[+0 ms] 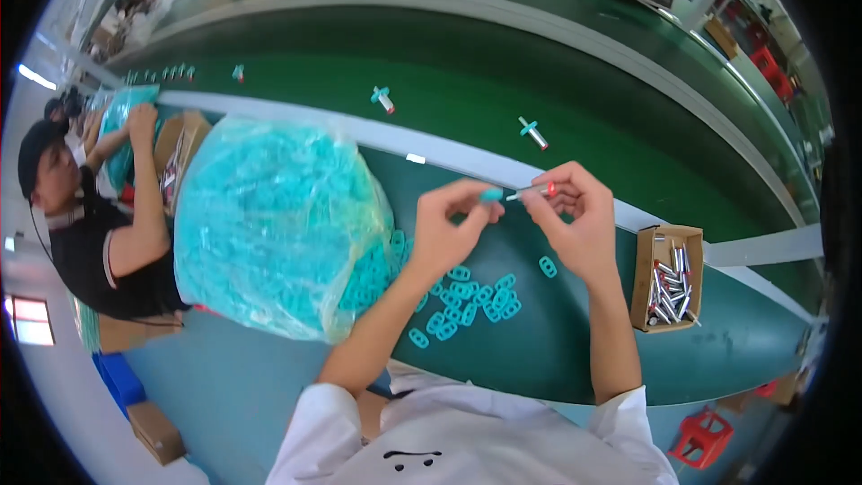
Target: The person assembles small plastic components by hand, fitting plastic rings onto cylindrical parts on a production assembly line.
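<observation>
Between the fingertips of my left hand (453, 223) is a small teal plastic piece (490, 195). My right hand (575, 216) pinches a thin silver rod with a red end (543, 189), its narrow tip pointing at the teal piece. The two parts are very close; whether they touch I cannot tell. Below my hands, several loose teal oval pieces with holes (467, 296) lie scattered on the green work table (539, 350). One more teal oval (548, 266) lies apart, under my right wrist.
A big clear bag of teal pieces (278, 216) stands at left. At right is a cardboard box (639, 283) of silver rods. Beyond a pale rail, joined teal-and-silver pieces (534, 133) lie on a green belt (449, 90). A co-worker (117, 233) sits at far left; a red stool (705, 438) stands lower right.
</observation>
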The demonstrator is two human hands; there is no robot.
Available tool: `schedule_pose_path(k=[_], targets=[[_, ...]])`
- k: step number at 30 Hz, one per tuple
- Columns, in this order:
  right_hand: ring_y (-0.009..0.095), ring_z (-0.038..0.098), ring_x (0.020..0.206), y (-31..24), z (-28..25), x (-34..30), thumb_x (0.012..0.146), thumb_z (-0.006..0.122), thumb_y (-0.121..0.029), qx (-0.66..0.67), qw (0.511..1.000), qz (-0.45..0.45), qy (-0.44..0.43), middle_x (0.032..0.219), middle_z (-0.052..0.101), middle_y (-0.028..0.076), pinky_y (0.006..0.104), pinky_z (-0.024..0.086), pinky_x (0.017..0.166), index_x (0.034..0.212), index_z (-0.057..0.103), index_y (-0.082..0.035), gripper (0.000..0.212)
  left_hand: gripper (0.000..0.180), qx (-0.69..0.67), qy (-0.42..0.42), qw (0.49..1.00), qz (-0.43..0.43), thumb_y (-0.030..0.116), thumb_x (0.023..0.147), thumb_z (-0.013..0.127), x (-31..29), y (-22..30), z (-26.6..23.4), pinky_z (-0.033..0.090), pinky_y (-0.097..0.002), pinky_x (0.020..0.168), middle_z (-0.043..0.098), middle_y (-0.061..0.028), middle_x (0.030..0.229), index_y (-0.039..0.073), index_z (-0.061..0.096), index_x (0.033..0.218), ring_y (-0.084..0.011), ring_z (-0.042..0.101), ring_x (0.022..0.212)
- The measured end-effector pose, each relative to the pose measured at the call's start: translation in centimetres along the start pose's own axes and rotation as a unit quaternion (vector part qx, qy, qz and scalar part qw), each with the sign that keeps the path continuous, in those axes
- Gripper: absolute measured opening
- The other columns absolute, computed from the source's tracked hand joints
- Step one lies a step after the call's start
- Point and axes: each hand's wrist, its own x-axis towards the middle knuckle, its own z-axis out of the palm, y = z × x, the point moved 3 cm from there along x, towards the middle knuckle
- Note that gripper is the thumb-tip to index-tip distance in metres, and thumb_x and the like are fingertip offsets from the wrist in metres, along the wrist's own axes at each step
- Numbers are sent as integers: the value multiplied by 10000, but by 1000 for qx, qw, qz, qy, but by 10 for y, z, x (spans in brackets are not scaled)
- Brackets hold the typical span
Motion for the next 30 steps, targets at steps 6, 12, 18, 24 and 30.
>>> schedule_pose_path(k=[6,12,18,24,30], targets=[[29,607,730,7,-5,-5,862,730,-3,-14,999,15,40,855,671,16,167,475,654,983,613,1,168,213,8,39,999,2,-75,899,580,-3,-3,1,563,-262,756,722,-100,980,-38,706,1066,-151,710,852],[45,629,752,9,-5,-1,859,736,-4,-5,998,23,53,867,691,34,181,491,668,967,624,-2,156,251,-10,43,999,-27,-62,907,589,-4,2,5,567,-256,748,731,-112,934,-45,670,1144,-147,713,828],[66,645,731,-4,6,-11,832,779,-21,-59,998,-20,26,845,705,46,193,510,672,892,652,15,146,254,-33,70,996,-41,-60,904,614,-3,-1,4,571,-249,773,744,-126,970,-71,650,1156,-147,719,849],[64,636,660,6,15,-12,822,788,-20,-101,994,-39,20,738,688,56,199,511,620,894,648,29,165,227,-38,68,997,-22,-72,902,617,-4,1,7,570,-250,775,746,-125,974,-75,659,1125,-149,721,853],[70,646,680,1,13,-13,827,778,-14,-99,993,-46,42,771,695,62,196,503,621,887,638,28,158,197,-31,77,996,-24,-66,901,621,-5,5,7,566,-237,739,747,-118,971,-57,664,1093,-147,723,819]])
